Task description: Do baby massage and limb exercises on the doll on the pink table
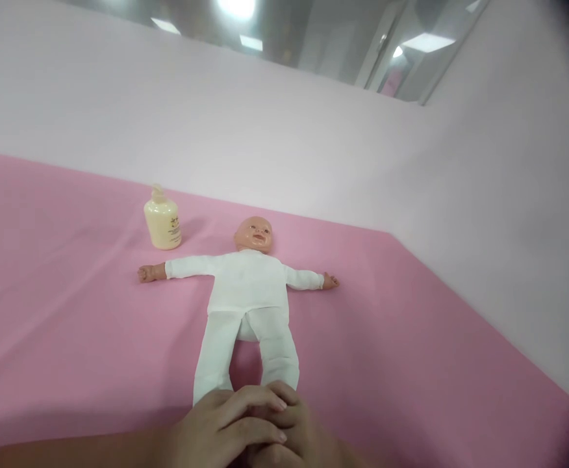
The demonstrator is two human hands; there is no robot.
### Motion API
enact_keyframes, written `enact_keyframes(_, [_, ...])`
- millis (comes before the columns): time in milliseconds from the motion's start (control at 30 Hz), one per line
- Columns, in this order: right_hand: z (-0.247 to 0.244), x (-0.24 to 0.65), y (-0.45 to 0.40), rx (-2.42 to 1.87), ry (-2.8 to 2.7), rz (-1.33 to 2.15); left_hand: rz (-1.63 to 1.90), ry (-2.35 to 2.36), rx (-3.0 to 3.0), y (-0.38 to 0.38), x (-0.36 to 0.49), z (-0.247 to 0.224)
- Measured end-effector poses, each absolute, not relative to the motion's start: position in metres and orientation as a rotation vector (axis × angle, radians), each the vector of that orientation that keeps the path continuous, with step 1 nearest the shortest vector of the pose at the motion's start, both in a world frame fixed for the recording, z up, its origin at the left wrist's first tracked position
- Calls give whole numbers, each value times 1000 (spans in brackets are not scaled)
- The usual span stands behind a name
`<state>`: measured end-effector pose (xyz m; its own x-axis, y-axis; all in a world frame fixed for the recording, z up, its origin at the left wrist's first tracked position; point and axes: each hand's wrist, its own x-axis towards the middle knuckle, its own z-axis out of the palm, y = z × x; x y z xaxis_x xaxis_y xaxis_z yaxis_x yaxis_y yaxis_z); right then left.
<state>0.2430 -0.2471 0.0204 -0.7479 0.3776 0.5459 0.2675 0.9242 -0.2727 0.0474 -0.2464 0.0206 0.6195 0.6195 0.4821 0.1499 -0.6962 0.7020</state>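
Keeping the doll [248,279] flat and straight looks like the main care here: it lies on its back mid-view on the pink worktop [411,364], and with fingers so close to its lower legs, a light touch would probably suit best, wrists lifted so that nothing drags. Its bald, smooth head points to twelve o'clock; the white top has a small split at the middle of its hem, and the white legs spread towards seven and five. Its sleeved arms stretch to nine and three, ending in bare, moulded fists. At six o'clock, the left hand [230,422] is laid over the right hand [297,419], both loosely bent together; I cannot tell whether they hold anything or touch the doll, whose feet are hidden. A cream pump bottle [164,225] stands upright at ten o'clock, with the white wall [284,143] beyond at twelve.
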Motion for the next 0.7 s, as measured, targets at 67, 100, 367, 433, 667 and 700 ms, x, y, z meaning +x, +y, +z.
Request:
enact_keyframes(67, [17,242,-245,-455,-2519,251,949,560,2152,-244,46,27])
enact_keyframes(100, [17,241,-244,-439,-2526,263,958,504,2117,-242,45,32])
enact_keyframes(367, [17,236,-242,-318,-2400,241,1059,510,2108,-216,45,58])
enact_keyframes(433, [16,238,-244,-348,-2485,249,1125,596,2182,-192,54,68])
enact_keyframes(667, [17,242,-244,-366,-2598,303,1501,1154,2137,-29,98,102])
enact_keyframes(700, [16,242,-243,-357,-2610,284,1506,1252,2071,-8,102,98])
